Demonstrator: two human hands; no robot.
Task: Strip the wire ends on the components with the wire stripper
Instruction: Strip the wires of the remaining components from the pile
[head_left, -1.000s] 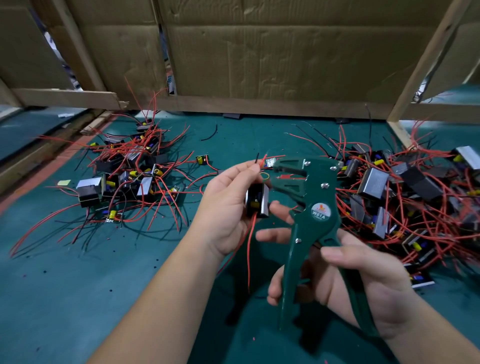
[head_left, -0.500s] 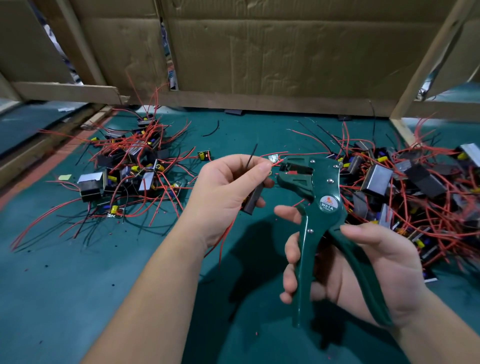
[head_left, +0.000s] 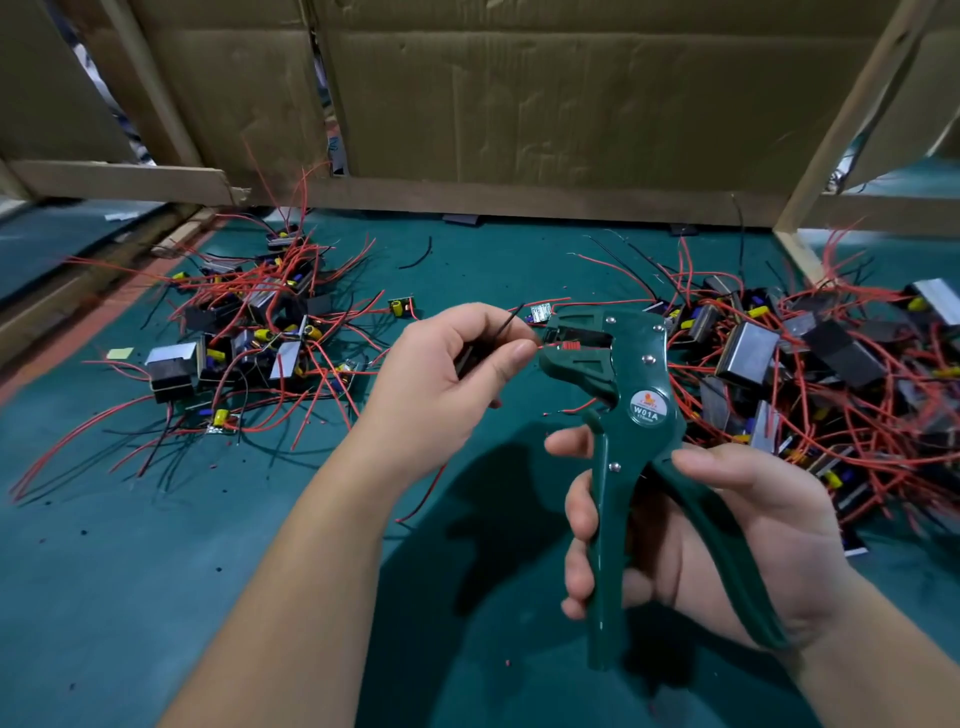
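While a red wire (head_left: 540, 345) sits pinched at the left thumb tip, its end pokes toward the stripper's (head_left: 618, 410) mouth, touching or just inside it at the red blades; I can't tell how deep it has gone. The left hand (head_left: 447, 384) is curled, thumb and forefinger pressed together on that wire, and a black wire (head_left: 511, 315) sticks up out of the same fist toward one o'clock. A component seems tucked in the palm, mostly hidden. The right hand (head_left: 727, 530) wraps the green handles at five o'clock from the wire, fingers round the front handle, thumb over the back one; the handles stand apart, so the jaws look not yet squeezed. Now the risks, as I read them: squeeze with the end too shallow and the blades may miss the insulation; too deep and a long bare stretch comes off. A thin wire like this could bend away from the slot, or lose strands. That thumb is very near the mouth and could get nipped. Piles of wired components lie on the green mat (head_left: 156, 571), the left pile (head_left: 249, 338) at nine o'clock, the right pile (head_left: 810, 374) at three o'clock, and loose leads could snag the tool.
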